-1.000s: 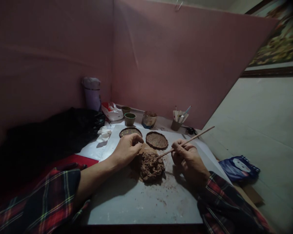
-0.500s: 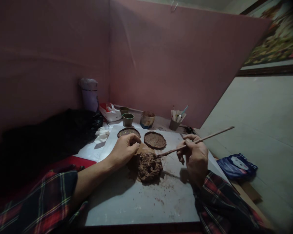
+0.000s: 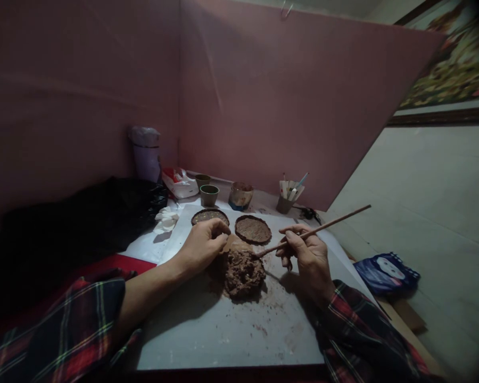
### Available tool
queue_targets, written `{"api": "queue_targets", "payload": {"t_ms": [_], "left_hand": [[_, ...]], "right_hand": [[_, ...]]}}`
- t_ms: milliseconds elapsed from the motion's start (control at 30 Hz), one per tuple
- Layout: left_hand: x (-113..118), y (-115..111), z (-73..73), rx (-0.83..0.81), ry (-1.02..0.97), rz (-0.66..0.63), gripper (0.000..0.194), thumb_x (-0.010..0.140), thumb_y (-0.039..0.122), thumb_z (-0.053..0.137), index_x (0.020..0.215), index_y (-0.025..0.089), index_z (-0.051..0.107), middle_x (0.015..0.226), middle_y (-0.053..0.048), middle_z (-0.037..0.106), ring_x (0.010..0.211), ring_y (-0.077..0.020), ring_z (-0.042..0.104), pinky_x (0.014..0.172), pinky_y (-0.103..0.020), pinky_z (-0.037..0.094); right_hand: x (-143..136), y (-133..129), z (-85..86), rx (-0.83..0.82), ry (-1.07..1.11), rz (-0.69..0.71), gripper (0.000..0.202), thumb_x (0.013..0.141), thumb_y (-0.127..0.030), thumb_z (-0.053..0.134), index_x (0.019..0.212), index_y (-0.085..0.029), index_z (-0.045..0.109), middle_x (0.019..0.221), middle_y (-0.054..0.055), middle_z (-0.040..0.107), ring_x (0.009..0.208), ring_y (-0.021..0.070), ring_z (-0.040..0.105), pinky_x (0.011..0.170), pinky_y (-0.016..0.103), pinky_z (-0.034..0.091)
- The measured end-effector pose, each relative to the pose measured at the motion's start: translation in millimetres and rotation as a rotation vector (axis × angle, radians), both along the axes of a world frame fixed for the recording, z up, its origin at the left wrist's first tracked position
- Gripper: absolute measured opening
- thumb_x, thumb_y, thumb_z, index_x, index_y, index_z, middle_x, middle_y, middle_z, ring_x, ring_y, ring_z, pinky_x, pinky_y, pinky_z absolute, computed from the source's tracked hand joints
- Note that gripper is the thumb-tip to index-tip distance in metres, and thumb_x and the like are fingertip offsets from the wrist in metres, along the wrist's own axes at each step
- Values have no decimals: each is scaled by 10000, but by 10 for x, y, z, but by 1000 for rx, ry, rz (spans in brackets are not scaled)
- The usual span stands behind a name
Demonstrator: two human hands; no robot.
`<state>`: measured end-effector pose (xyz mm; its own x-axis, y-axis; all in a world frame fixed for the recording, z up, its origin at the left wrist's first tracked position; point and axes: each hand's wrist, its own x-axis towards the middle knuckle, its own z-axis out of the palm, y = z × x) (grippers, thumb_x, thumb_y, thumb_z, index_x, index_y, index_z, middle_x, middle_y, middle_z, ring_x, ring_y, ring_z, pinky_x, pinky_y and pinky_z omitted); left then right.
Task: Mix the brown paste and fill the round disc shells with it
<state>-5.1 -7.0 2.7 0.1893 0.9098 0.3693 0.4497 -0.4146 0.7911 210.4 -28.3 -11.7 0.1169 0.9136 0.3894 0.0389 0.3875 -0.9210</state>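
A lumpy brown mass (image 3: pixel 244 276) sits on the white board (image 3: pixel 223 340). My right hand (image 3: pixel 309 258) grips a long thin stick (image 3: pixel 339 218), whose lower tip touches the mass's upper right edge. At the upper left of the mass is my left hand (image 3: pixel 203 242), its thumb and fingers closed at the edge of a tan piece (image 3: pixel 237 243); its fingertips are partly hidden. Just behind lie two round brown discs with raised rims, one plain (image 3: pixel 253 230), the other speckled (image 3: pixel 210 215) and partly behind my left hand.
Small cups (image 3: pixel 209 196), a stained jar (image 3: pixel 240 196) and a pen holder (image 3: pixel 285 204) stand at the back. Black plastic (image 3: pixel 83 223) lies left, near a purple cylinder (image 3: pixel 147 162). A blue pouch (image 3: pixel 387 272) is at the right. Crumbs dot the board.
My right hand has moved left along the stick, closer to the brown mass. The stick's upper end has shifted slightly left. My left hand has barely moved.
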Motion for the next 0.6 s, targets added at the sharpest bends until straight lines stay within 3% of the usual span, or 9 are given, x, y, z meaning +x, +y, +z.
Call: {"api": "queue_targets", "payload": {"t_ms": [600], "left_hand": [[-6, 32, -55, -30, -2, -7, 146, 712, 184, 494, 749, 148, 631, 746, -42, 662, 716, -161, 601, 667, -266, 453]], "right_hand": [[-79, -65, 14, 56, 165, 114, 142, 838, -335, 579, 880, -200, 562, 588, -14, 626, 401, 111, 553, 312, 196, 393]]}}
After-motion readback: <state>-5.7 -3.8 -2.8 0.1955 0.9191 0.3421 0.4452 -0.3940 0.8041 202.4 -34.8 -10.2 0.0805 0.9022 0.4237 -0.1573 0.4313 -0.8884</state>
